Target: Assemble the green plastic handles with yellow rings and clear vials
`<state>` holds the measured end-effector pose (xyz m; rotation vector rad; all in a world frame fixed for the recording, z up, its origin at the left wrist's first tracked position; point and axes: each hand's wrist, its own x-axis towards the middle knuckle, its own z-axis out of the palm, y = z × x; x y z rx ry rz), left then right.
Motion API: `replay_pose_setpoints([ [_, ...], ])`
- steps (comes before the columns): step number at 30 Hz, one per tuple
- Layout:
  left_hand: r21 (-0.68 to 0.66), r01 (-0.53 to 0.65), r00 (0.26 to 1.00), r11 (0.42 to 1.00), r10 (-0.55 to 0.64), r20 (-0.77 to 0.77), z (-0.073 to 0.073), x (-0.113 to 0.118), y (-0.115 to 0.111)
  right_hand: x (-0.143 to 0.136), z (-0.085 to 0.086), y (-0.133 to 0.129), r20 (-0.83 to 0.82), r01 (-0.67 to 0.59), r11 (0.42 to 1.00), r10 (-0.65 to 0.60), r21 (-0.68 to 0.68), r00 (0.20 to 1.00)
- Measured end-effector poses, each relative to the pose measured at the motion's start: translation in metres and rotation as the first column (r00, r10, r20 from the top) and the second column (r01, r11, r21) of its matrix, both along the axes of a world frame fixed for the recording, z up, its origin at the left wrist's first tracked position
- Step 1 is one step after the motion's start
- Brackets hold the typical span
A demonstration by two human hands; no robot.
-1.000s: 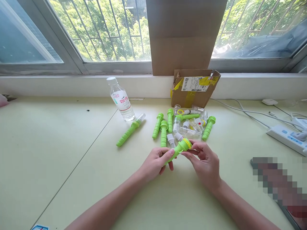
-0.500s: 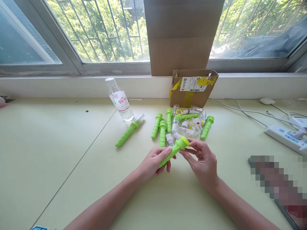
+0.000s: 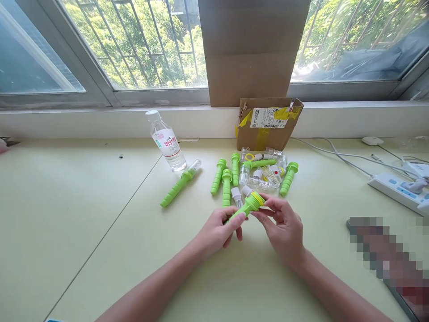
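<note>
My left hand (image 3: 223, 228) is closed round a green plastic handle (image 3: 250, 205) with a wide threaded head, which points up and to the right. A yellow ring (image 3: 257, 197) sits round that head. My right hand (image 3: 281, 223) pinches the ring's edge with thumb and fingers; the fingertips are partly hidden behind the head. Just beyond lie a transparent piece with a white cap (image 3: 236, 197) and several green handles (image 3: 218, 176). A pile of transparent plastic tubes (image 3: 259, 184) and a few yellow rings (image 3: 250, 157) is spread behind them.
On the left, a green handle with a transparent tube (image 3: 177, 184) lies near a water bottle (image 3: 168, 145). A cardboard box (image 3: 264, 127) stands against the wall. To the right are white cables, a power strip (image 3: 398, 192) and a blurred-out flat object (image 3: 385, 264).
My left hand has slid slightly along the handle toward its head, covering more of the shaft. The right hand keeps its pinch at the ring. The view has shifted a little.
</note>
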<state>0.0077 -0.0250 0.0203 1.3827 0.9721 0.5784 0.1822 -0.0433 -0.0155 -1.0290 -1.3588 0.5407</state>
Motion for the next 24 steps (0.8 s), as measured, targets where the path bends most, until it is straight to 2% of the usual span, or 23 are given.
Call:
replay_pose_setpoints([
  [3,0.058,-0.108,0.994,0.992,0.108,0.006,-0.0017,0.0033,-0.0026,0.0002,-0.0008,-0.0002,-0.015,-0.011,1.0,0.011,-0.011,1.0],
  [5,0.09,-0.136,0.991,0.987,0.137,-0.004,-0.0021,0.0041,-0.0031,0.0003,-0.0008,-0.0003,-0.026,-0.024,0.999,0.023,-0.032,0.999],
  [17,0.146,0.001,1.0,0.989,-0.003,0.016,-0.0042,0.0012,-0.001,0.0004,0.0012,0.0021,-0.062,-0.13,0.983,0.123,-0.132,0.991],
  [24,0.149,0.017,1.0,0.989,-0.016,-0.007,-0.0092,-0.0005,-0.0008,0.0013,0.0011,0.0015,-0.077,-0.099,0.981,0.087,-0.166,0.993],
])
